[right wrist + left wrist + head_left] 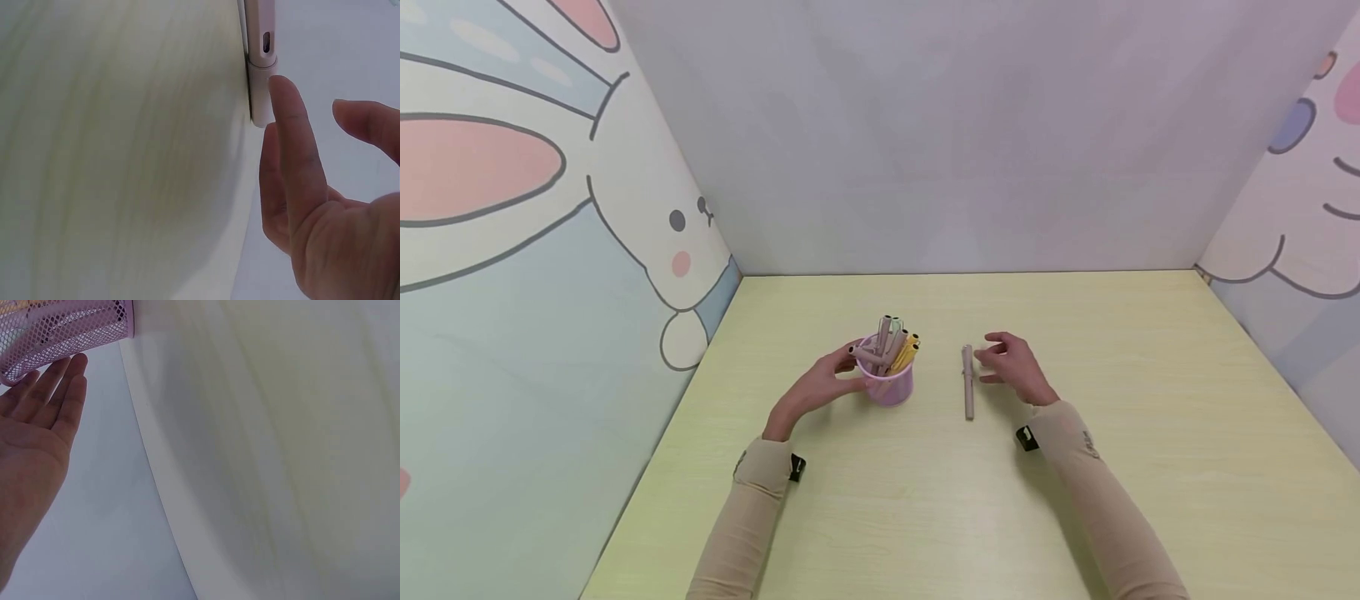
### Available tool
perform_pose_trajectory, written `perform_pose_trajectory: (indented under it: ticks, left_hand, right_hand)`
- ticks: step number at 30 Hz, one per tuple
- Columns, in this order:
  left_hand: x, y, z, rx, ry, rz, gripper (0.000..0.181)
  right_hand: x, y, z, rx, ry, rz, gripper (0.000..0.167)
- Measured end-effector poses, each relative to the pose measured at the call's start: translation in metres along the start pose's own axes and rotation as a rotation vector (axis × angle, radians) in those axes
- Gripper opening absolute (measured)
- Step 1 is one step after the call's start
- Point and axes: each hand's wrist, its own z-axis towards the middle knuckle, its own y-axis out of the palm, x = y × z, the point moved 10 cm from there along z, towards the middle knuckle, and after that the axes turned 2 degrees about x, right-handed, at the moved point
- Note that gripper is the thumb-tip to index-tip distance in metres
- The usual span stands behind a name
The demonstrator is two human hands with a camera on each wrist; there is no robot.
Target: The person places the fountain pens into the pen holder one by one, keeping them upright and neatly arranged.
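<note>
A pink mesh pen cup [891, 392] stands upright on the table, holding several pens in mauve-grey, yellow and pale green. My left hand [823, 383] is at its left side, thumb toward the front and fingers toward the back. In the left wrist view, the fingers [62, 400] stretch out nearly straight with their tips at the mesh; the thumb is hidden there. To the right of the cup lies a single mauve-grey pen [968, 383], pointing away from me. Just right of this pen hovers my right hand [1011, 365], fingers loosely bent, thumb apart, holding nothing. Its index fingertip [282, 87] appears close to the pen's end.
The pale wooden table [887, 517] meets a plain light wall [940, 150] at the back. Walls with cartoon rabbit pictures [647, 242] flank it on the left and right. Small black devices [1027, 437] sit at both wrists.
</note>
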Motion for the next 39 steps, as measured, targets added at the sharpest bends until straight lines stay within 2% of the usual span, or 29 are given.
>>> perform_pose_trajectory:
  ticks: [13,24,39]
  left_hand:
    - [0.002,0.0,0.001,0.0,0.029,-0.009,0.077]
    - [0.002,0.001,0.002,0.002,0.029,-0.021,0.075]
    - [0.002,0.001,0.003,-0.004,0.034,-0.009,0.077]
  right_hand:
    - [0.011,0.011,0.009,-0.054,0.083,-0.068,0.057]
    - [0.01,0.021,0.014,-0.072,0.095,-0.16,0.058]
    - [0.007,0.022,0.014,-0.069,0.115,-0.306,0.058]
